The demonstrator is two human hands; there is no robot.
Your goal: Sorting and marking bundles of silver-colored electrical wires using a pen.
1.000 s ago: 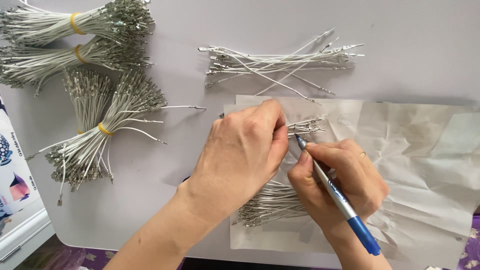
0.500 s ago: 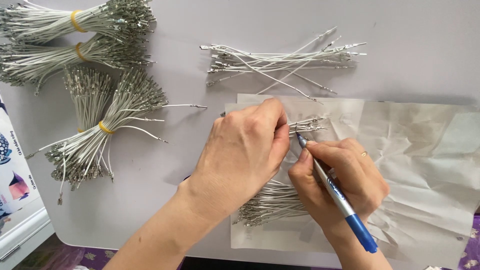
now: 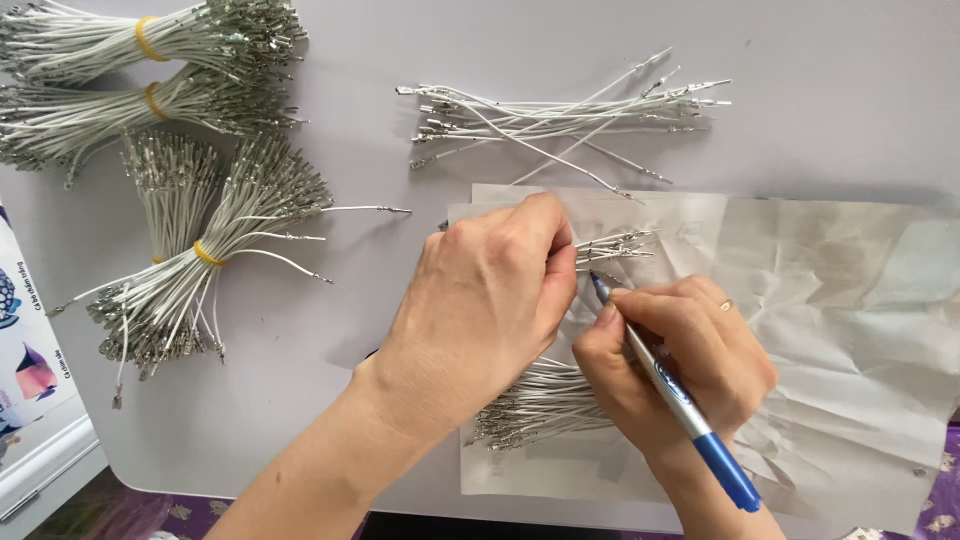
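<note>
Pale grey table (image 3: pixel 860 110), crumpled white paper (image 3: pixel 850 330) spread at near right. Left hand (image 3: pixel 490 300) pressed down, fingers curled over a bunch of white wires (image 3: pixel 545 400) on the paper. Right hand (image 3: pixel 690 365) just beside, clamped on a blue pen (image 3: pixel 680 400), tip at the wires. Loose wires (image 3: pixel 560 115) far; banded wire bundles (image 3: pixel 190 260) at left.

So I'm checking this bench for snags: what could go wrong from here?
The left hand covers the clump of thin white terminal-tipped wires, so the blue pen in the right hand may mark unevenly. The crumpled white paper sheet could slide. The loose pile of wires nearby might get mixed in.
</note>
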